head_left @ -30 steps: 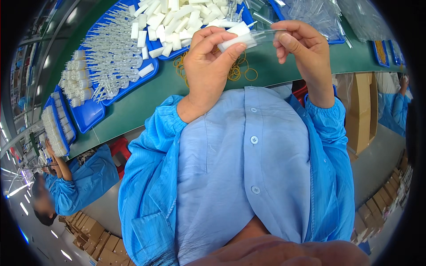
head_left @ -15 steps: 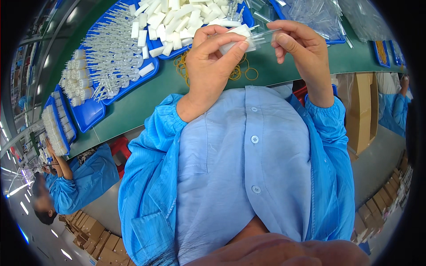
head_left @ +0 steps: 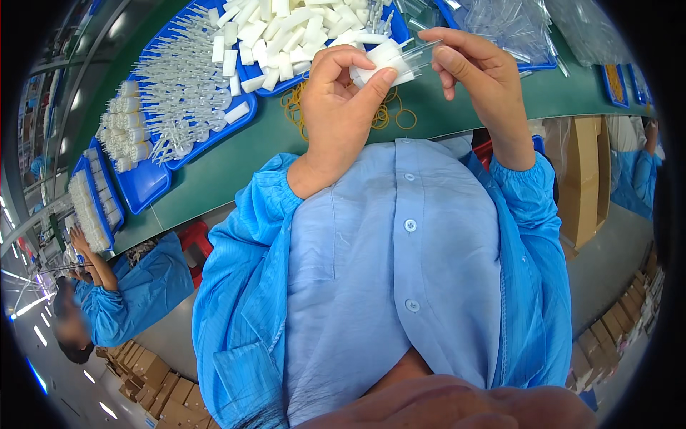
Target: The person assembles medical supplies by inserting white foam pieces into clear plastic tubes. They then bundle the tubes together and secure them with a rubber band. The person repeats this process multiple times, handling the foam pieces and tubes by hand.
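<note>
White block [head_left: 386,53] gripped by left hand [head_left: 337,111], just on near side of tray [head_left: 268,94]. Clear film [head_left: 417,58] seemingly part fitted, its end left sticking out. Block flat, pale; film thin, shiny. Whether film is pinched by right hand [head_left: 482,79] cannot be told. Bands [head_left: 293,107] scattered before tray.

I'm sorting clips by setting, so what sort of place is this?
Probably a factory assembly workshop: blue trays of small white parts on a green bench, a co-worker in blue workwear, and stacked cardboard boxes.
</note>
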{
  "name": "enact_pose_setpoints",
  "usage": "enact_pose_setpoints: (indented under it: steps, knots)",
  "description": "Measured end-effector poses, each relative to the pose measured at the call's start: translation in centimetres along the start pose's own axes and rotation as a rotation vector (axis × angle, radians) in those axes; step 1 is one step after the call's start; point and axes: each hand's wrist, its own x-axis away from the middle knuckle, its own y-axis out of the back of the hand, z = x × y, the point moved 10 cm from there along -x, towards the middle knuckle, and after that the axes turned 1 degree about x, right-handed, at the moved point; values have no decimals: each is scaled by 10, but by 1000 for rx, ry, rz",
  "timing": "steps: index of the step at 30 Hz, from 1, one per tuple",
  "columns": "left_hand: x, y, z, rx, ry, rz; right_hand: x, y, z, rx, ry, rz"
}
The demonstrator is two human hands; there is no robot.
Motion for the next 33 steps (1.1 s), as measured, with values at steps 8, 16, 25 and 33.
enact_pose_setpoints:
  steps: [8,16,25,33]
  knots:
    - [5,-6,11,253,219,-83,-9,0,20,241,172,-162]
    - [9,-1,38,374,392,-112,6,-52,46,925,521,-13]
    - [13,-3,41,525,507,-111,5,-49,48,922,523,-47]
    - [14,-1,41,523,440,-92,7,-50,46,861,598,-49]
